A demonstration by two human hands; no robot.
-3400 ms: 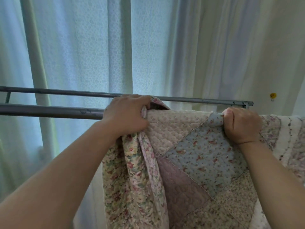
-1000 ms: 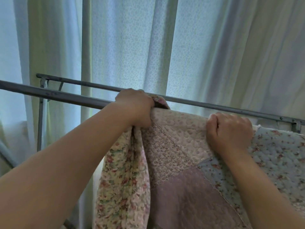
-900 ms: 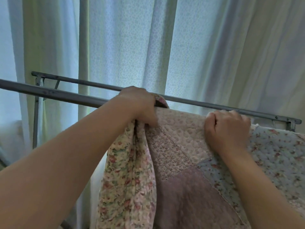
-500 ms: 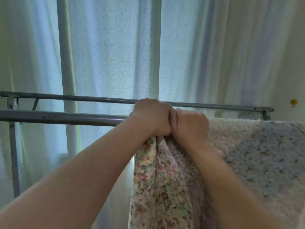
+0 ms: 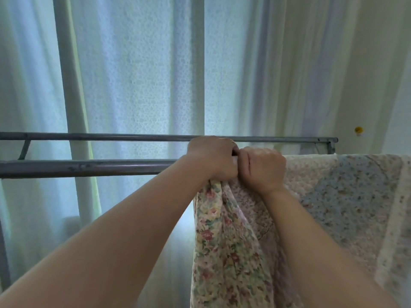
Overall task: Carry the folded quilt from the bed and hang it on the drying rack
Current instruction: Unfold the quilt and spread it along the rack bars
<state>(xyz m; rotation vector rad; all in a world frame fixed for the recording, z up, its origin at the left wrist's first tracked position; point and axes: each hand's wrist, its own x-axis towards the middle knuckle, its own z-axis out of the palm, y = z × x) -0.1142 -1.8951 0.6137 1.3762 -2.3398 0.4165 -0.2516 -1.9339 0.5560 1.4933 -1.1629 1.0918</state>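
Observation:
The floral patchwork quilt hangs over the near bar of the grey metal drying rack and covers the bar's right part. Its bunched left edge droops down in folds. My left hand grips that bunched edge at the top of the bar. My right hand is fisted on the quilt right beside it, knuckles touching the left hand. The rack's far bar runs behind both hands and is bare.
White sheer curtains hang close behind the rack over a window. The left half of both bars is bare. A cream wall with a small yellow hook stands at the right. The rack's left leg drops at the far left.
My right hand has slid left along the quilt's top until it meets my left hand. The view has swung back right. The left hand keeps its hold on the bunched edge.

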